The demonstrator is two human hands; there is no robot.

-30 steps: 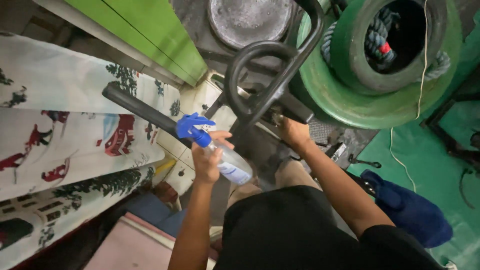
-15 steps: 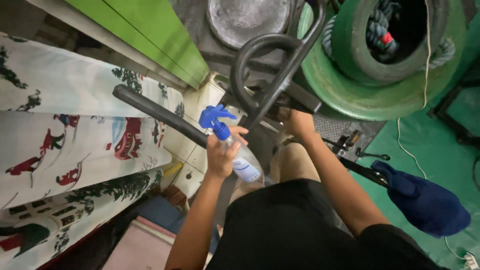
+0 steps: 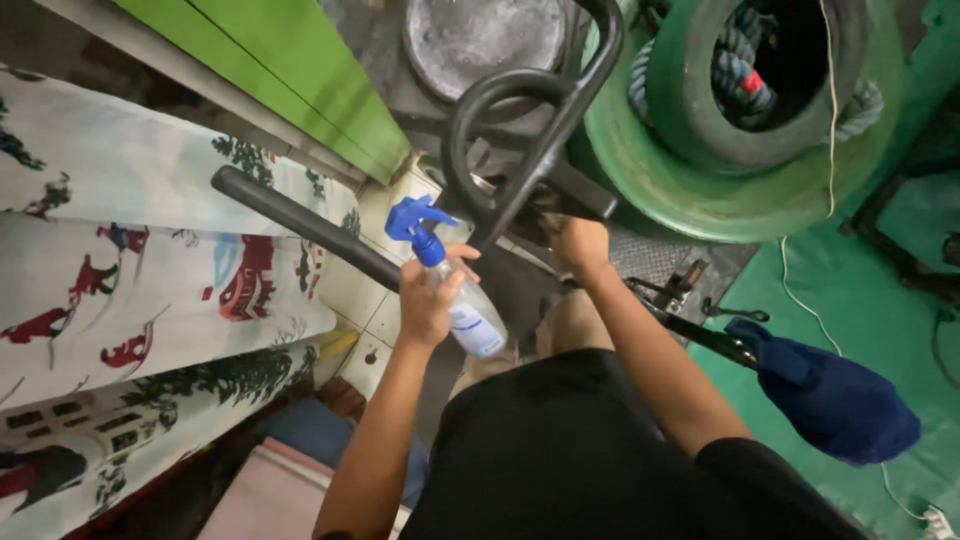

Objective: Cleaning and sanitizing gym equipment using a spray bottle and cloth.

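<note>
Spray bottle [image 3: 452, 290] slightly higher than before, left hand [image 3: 428, 300] fist-wrapped round it

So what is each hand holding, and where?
Left hand grips a spray bottle around its neck, below the blue trigger. Right hand grasps the black frame.

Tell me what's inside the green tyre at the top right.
Inside the green tyre lies a coil of thick rope, dark and pale, with a red band. Below the rope the hollow is black shadow, so its bottom and anything deeper there cannot be seen.
</note>
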